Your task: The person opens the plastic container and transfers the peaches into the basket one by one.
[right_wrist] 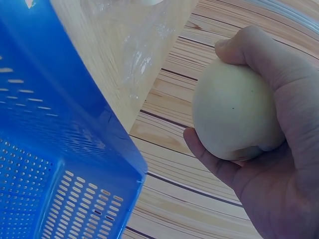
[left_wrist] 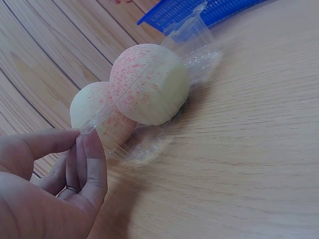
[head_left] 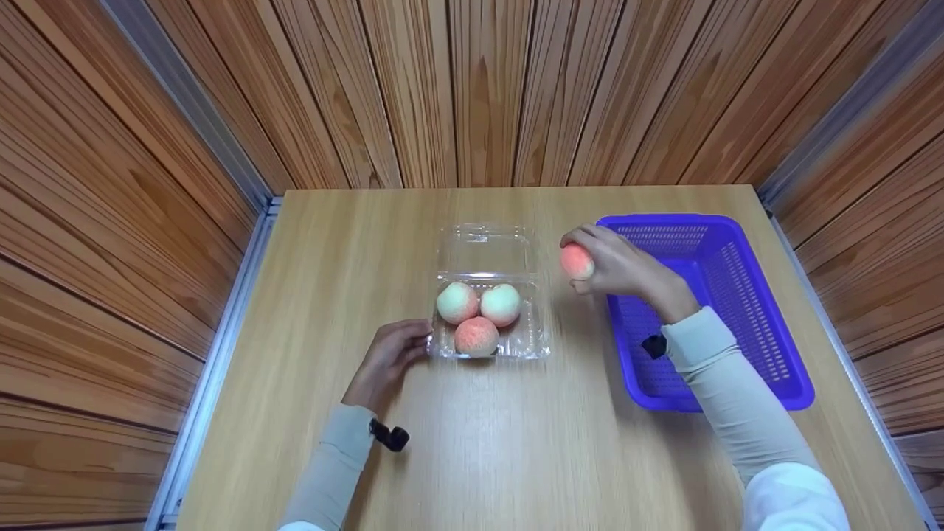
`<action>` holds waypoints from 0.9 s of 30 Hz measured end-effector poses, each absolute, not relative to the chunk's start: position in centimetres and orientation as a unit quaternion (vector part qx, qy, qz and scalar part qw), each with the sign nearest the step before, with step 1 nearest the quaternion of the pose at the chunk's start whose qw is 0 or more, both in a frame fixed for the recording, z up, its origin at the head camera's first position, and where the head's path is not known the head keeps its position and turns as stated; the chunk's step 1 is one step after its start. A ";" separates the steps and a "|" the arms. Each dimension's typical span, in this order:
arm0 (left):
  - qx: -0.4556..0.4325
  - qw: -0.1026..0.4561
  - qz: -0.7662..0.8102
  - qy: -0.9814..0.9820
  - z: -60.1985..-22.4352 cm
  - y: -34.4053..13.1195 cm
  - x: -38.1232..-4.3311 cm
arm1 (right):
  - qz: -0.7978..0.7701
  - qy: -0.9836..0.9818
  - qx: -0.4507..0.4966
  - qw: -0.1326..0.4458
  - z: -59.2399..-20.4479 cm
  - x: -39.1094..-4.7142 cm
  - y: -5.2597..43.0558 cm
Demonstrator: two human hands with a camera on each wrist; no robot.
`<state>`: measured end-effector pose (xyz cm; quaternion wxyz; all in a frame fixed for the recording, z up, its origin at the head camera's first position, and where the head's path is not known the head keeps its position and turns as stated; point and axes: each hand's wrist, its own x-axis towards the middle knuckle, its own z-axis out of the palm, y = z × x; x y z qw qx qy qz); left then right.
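A clear plastic clamshell box (head_left: 527, 343) lies with its lid folded back in the middle of the table. Three pink and cream peaches (head_left: 476, 337) sit in its base, grouped toward the left. My left hand (head_left: 398, 345) pinches the box's left front rim between thumb and fingers, as the left wrist view (left_wrist: 75, 169) shows close up. In my right hand (head_left: 616, 264) is another peach (right_wrist: 237, 112), gripped with thumb and fingers around its sides. That hand is raised at the left edge of the purple-blue basket (head_left: 767, 317), to the right of the box.
The perforated basket takes up the table's right side, and my right forearm crosses over it. Wood-plank walls (head_left: 487, 88) stand behind and on both sides of the wooden table (head_left: 487, 442). Metal rails (head_left: 214, 369) run along the table's sides.
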<state>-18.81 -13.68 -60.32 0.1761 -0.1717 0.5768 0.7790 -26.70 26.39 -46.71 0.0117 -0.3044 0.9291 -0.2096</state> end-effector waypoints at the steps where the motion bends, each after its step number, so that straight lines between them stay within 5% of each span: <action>1: -0.173 0.177 0.780 0.575 -60.3 -13.7 -18.8 | -0.208 0.930 -0.303 0.013 -46.7 -26.7 26.4; 27: -0.187 0.170 0.772 0.584 -60.4 -13.4 -19.0 | -0.215 0.934 -0.284 0.013 -46.5 -26.8 28.0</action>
